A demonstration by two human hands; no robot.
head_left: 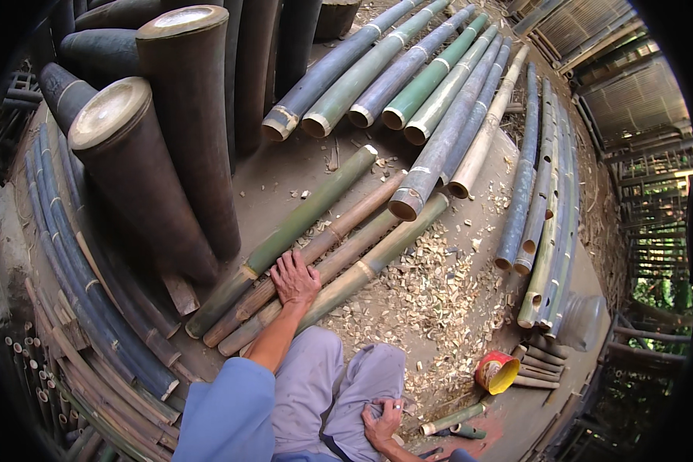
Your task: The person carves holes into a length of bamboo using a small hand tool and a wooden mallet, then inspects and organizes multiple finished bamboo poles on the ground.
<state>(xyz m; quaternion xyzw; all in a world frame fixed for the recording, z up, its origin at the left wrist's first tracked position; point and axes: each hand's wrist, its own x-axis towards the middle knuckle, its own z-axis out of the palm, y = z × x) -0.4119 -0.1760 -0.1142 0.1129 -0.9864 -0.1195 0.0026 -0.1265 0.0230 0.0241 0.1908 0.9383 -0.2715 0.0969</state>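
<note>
My left hand (295,279) lies with spread fingers on a brown bamboo pole (346,225), its thumb side toward the neighbouring bamboo poles. To the left of that pole is a green bamboo pole (316,208) with a pale ring near my fingertips. A yellowish-green bamboo pole (393,248) runs on the right of this slanting row, close to my knees. My right hand (383,423), wearing a ring, rests on my grey trousers (306,385) with fingers loosely bent and apart, and nothing shows in it.
Pale wood chips (431,296) litter the ground. Green and bluish bamboo poles (450,81) lie ahead; holed poles (550,239) lie right. Thick dark tubes (150,173) stand at left. A red tin (497,373) with yellow inside sits near short bamboo pieces (454,418).
</note>
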